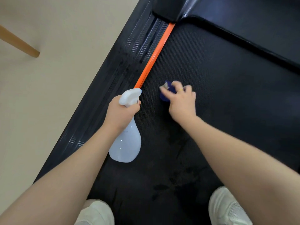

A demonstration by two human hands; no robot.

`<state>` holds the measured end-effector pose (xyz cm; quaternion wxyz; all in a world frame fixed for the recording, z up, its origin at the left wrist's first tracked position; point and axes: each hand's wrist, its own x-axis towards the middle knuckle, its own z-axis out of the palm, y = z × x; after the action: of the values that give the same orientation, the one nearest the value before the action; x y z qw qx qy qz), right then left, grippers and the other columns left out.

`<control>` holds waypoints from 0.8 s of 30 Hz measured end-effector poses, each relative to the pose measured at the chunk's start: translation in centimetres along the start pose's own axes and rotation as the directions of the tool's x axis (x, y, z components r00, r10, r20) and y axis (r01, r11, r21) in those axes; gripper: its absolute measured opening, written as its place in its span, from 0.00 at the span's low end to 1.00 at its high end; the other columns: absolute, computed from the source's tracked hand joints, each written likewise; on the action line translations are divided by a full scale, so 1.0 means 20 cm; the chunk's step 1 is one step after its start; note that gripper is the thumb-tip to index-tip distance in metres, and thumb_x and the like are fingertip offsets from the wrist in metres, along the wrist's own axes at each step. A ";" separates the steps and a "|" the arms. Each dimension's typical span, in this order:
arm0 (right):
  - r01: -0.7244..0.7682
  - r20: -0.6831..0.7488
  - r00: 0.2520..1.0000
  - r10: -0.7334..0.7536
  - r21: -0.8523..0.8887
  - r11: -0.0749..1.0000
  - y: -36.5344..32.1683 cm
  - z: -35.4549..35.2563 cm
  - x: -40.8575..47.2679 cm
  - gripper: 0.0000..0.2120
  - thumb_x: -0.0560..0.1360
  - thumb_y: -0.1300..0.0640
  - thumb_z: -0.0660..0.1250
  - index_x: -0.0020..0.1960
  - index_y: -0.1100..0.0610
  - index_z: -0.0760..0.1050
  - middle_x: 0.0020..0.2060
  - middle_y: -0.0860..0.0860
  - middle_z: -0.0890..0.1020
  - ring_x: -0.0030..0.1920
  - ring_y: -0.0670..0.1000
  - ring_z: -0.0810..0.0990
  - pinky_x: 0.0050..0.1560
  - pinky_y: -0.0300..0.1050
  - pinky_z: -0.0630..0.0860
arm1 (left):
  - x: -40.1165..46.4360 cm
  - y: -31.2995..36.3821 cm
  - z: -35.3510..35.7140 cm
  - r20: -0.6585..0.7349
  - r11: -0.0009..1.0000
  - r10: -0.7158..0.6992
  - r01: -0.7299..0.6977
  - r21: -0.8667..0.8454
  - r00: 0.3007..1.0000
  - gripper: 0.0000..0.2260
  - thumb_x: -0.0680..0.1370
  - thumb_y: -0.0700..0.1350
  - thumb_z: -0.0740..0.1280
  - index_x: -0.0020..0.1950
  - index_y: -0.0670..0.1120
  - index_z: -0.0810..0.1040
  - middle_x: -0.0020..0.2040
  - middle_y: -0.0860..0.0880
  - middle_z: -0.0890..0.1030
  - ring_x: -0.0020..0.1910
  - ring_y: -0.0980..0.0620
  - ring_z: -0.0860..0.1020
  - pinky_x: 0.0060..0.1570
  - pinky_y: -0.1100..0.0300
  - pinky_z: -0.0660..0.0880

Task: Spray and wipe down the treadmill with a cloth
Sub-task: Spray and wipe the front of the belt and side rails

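The black treadmill belt (211, 75) fills the middle and right of the head view, with an orange strip (154, 56) along its left edge and a ribbed black side rail (123, 65) beyond it. My left hand (121, 113) grips the neck of a white spray bottle (126, 143), its nozzle pointing up the belt. My right hand (181, 101) presses a small blue cloth (167, 93) onto the belt, just right of the strip; the hand hides most of the cloth and is blurred.
Two white shoes (95, 213) (228, 207) stand on the belt at the bottom edge. Dark damp patches (178, 179) mark the belt between them. The glossy black motor cover (243, 18) lies at the top right. Cream floor and a wooden leg (21, 44) lie to the left.
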<state>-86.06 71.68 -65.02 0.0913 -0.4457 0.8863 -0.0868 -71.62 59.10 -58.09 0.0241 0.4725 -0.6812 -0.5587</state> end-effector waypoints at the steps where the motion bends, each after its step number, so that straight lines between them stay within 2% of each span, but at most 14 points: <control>1: 0.116 -0.016 0.993 -0.116 0.025 0.993 -0.05 0.04 -0.09 0.29 0.64 0.60 0.71 0.63 0.44 0.74 0.60 0.53 0.71 0.47 0.60 0.69 0.42 0.51 0.68 | 0.00 0.00 0.01 0.015 1.000 0.015 -0.015 0.024 1.000 0.12 0.64 0.45 0.63 0.44 0.49 0.82 0.45 0.46 0.83 0.49 0.48 0.80 0.52 0.50 0.76; 4: 0.584 0.068 0.809 -0.584 0.015 0.811 -0.04 0.10 -0.28 0.30 0.59 0.59 0.75 0.59 0.43 0.77 0.55 0.53 0.75 0.45 0.58 0.67 0.38 0.49 0.71 | -0.03 0.02 0.03 0.050 0.994 0.055 -0.059 0.089 0.997 0.12 0.63 0.45 0.63 0.43 0.47 0.81 0.43 0.45 0.83 0.46 0.47 0.80 0.48 0.51 0.77; 6: 0.598 0.081 0.800 -0.595 -0.010 0.802 0.01 0.06 -0.21 0.30 0.59 0.59 0.76 0.59 0.42 0.77 0.54 0.54 0.78 0.44 0.59 0.70 0.38 0.49 0.72 | -0.04 0.02 0.03 0.040 0.992 0.071 -0.075 0.102 0.997 0.13 0.63 0.45 0.63 0.44 0.46 0.81 0.43 0.46 0.83 0.46 0.48 0.80 0.45 0.56 0.76; 7: 0.505 0.036 0.863 -0.504 -0.040 0.862 0.01 0.05 -0.15 0.30 0.60 0.60 0.76 0.60 0.42 0.77 0.55 0.54 0.78 0.44 0.59 0.71 0.39 0.49 0.71 | -0.04 0.02 0.03 0.024 0.993 0.069 -0.071 0.095 0.997 0.13 0.63 0.45 0.63 0.44 0.46 0.82 0.44 0.46 0.83 0.46 0.49 0.80 0.44 0.59 0.75; 9: 0.100 -0.071 0.992 -0.101 -0.010 0.995 -0.06 0.01 -0.03 0.29 0.66 0.61 0.71 0.64 0.43 0.73 0.61 0.55 0.74 0.49 0.60 0.70 0.45 0.52 0.69 | -0.04 0.01 0.01 0.001 0.996 0.058 -0.058 0.065 0.998 0.13 0.63 0.44 0.63 0.44 0.47 0.81 0.45 0.48 0.83 0.47 0.50 0.80 0.45 0.59 0.75; 10: -0.086 -0.055 0.995 0.088 0.041 0.995 -0.12 0.02 0.01 0.29 0.69 0.61 0.67 0.68 0.43 0.69 0.65 0.54 0.69 0.54 0.61 0.68 0.50 0.53 0.67 | -0.03 0.01 0.00 -0.006 0.997 0.053 -0.053 0.051 0.999 0.12 0.63 0.44 0.62 0.43 0.49 0.81 0.45 0.48 0.83 0.47 0.51 0.80 0.47 0.58 0.75; 12: -0.179 0.012 0.984 0.179 0.071 0.981 -0.23 0.03 0.00 0.29 0.71 0.61 0.64 0.70 0.45 0.66 0.68 0.54 0.66 0.57 0.62 0.66 0.53 0.54 0.64 | -0.01 0.00 -0.01 -0.023 0.999 0.039 -0.038 0.019 0.999 0.11 0.63 0.44 0.62 0.41 0.51 0.81 0.42 0.51 0.83 0.46 0.53 0.80 0.48 0.57 0.75; 14: 0.142 -0.020 0.990 -0.140 0.083 0.986 -0.30 0.07 -0.11 0.29 0.65 0.60 0.70 0.65 0.45 0.73 0.62 0.55 0.73 0.50 0.62 0.69 0.47 0.53 0.69 | 0.00 0.00 -0.02 -0.036 1.000 0.023 -0.023 -0.013 0.999 0.11 0.63 0.43 0.62 0.40 0.51 0.80 0.39 0.53 0.81 0.39 0.58 0.78 0.43 0.63 0.74; 16: 0.454 0.018 0.891 -0.454 0.004 0.891 -0.23 0.12 -0.17 0.30 0.61 0.60 0.73 0.61 0.45 0.76 0.56 0.55 0.77 0.45 0.61 0.72 0.41 0.50 0.72 | -0.01 0.00 -0.02 -0.027 0.999 0.029 -0.029 -0.032 0.999 0.11 0.63 0.42 0.62 0.41 0.49 0.81 0.39 0.52 0.81 0.36 0.61 0.77 0.39 0.69 0.73; 17: 0.498 0.055 0.866 -0.497 -0.029 0.866 -0.18 0.10 -0.15 0.30 0.60 0.60 0.74 0.61 0.45 0.77 0.55 0.55 0.78 0.43 0.61 0.74 0.39 0.50 0.72 | -0.01 -0.01 -0.02 -0.025 0.999 0.032 -0.032 -0.036 0.999 0.11 0.63 0.42 0.62 0.41 0.49 0.81 0.39 0.52 0.81 0.36 0.63 0.77 0.38 0.71 0.72; 18: 0.437 0.047 0.899 -0.435 -0.048 0.898 -0.13 0.07 -0.10 0.29 0.60 0.60 0.74 0.61 0.44 0.77 0.55 0.55 0.78 0.42 0.61 0.75 0.39 0.49 0.72 | -0.02 -0.01 -0.02 -0.024 0.999 0.028 -0.029 -0.039 0.999 0.11 0.63 0.43 0.62 0.41 0.49 0.81 0.39 0.54 0.81 0.37 0.63 0.77 0.40 0.71 0.72; 20: 0.040 -0.043 0.998 -0.042 -0.034 0.999 -0.04 -0.01 0.01 0.29 0.66 0.61 0.71 0.64 0.44 0.73 0.62 0.55 0.73 0.49 0.63 0.73 0.45 0.52 0.71 | -0.02 -0.01 -0.03 -0.016 0.999 0.010 -0.011 -0.037 1.000 0.11 0.63 0.43 0.62 0.41 0.50 0.81 0.42 0.54 0.82 0.41 0.62 0.78 0.44 0.68 0.73; 22: -0.352 -0.027 0.935 0.353 0.040 0.935 0.02 -0.05 0.08 0.30 0.72 0.63 0.64 0.70 0.42 0.65 0.70 0.53 0.62 0.60 0.62 0.65 0.57 0.54 0.65 | -0.01 -0.01 -0.03 -0.002 1.000 0.002 -0.002 -0.024 1.000 0.11 0.63 0.43 0.62 0.42 0.51 0.80 0.43 0.54 0.82 0.44 0.62 0.78 0.45 0.66 0.73; 24: -0.401 0.050 0.916 0.399 0.045 0.915 -0.03 -0.07 0.02 0.31 0.74 0.62 0.62 0.72 0.42 0.60 0.72 0.52 0.58 0.63 0.61 0.61 0.61 0.54 0.61 | 0.00 0.01 -0.02 0.006 1.000 -0.004 0.004 0.006 1.000 0.10 0.63 0.44 0.62 0.41 0.53 0.79 0.44 0.53 0.83 0.46 0.58 0.79 0.46 0.63 0.74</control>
<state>-86.25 71.06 -63.65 0.1366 -0.2540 0.9540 -0.0815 -71.45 58.72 -57.86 0.0193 0.4723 -0.6820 -0.5580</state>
